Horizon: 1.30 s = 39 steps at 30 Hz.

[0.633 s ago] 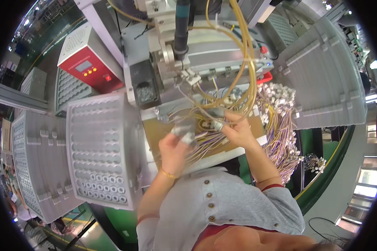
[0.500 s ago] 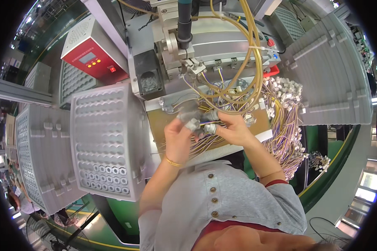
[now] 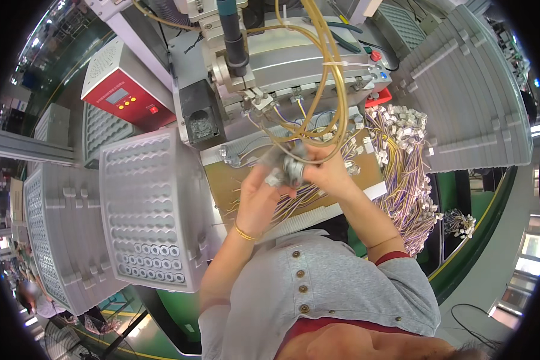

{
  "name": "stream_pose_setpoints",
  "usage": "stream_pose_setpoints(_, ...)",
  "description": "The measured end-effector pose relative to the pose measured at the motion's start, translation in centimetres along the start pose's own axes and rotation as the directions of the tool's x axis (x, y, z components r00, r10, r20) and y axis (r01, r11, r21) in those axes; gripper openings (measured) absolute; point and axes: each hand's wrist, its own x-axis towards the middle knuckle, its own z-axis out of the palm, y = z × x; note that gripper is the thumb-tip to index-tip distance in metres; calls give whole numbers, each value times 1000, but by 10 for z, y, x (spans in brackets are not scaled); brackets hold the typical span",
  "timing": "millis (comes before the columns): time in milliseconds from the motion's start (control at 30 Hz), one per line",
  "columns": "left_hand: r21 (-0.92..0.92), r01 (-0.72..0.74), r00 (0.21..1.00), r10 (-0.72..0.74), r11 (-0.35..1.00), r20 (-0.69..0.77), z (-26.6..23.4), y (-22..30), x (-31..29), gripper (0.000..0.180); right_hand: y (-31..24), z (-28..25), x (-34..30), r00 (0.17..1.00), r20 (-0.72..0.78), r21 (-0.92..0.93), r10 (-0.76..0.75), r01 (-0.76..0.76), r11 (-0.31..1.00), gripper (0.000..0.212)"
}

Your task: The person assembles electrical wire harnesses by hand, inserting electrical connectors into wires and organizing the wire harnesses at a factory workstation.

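Observation:
My left hand (image 3: 258, 198), a yellow bangle at its wrist, is closed around a small white connector (image 3: 274, 178) and partly smeared by motion. Close beside it, my right hand (image 3: 331, 175) pinches small grey cylindrical parts (image 3: 293, 171), whose exact kind is blurred. Both hands nearly meet over a brown work board (image 3: 225, 180). Thin coloured wires (image 3: 294, 203) run beneath and between the fingers. Behind the hands, a metal fixture (image 3: 261, 102) stands with yellowish tubes (image 3: 344, 78) looping down in front of it.
On the left, a grey tray (image 3: 192, 240) holds rows of round parts beside a red and white control box (image 3: 129, 93). A heap of wire harnesses (image 3: 402, 180) with white connectors lies at right, near stacked grey trays (image 3: 468, 102). Pliers (image 3: 342, 39) rest on the machine.
My hands have come together, bringing the grey parts that sat apart at my right fingers close against my left fingers. The whole view has shifted slightly.

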Motion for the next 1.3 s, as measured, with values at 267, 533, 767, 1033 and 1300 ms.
stream_pose_setpoints(267, 948, -300, 939, 145, -102, 313, -54, -39, -10, 25, 59, -46, 45, 775, -583, 513, 241, 122, 849, 16)
stream_pose_setpoints(533, 952, -278, 949, 191, 128, 251, -45, -15, -15, 21, 67, -42, 53, 744, -631, 441, 220, 111, 891, 13)
stream_pose_setpoints(767, 981, -32, 996, -80, 190, 48, -43, 23, -34, 20, 51, -36, 69, 781, -536, 589, 319, 75, 805, 18)
stream_pose_setpoints(1033, 991, 36, 975, 213, 132, -63, -55, 55, -54, 21, 54, -48, 14, 862, -507, -54, -19, -10, 998, 21)
stream_pose_setpoints(1300, 514, 40, 963, 104, 857, -247, -51, 47, -63, 36, 16, 47, -8, 670, 249, -284, -699, 741, 608, 25)
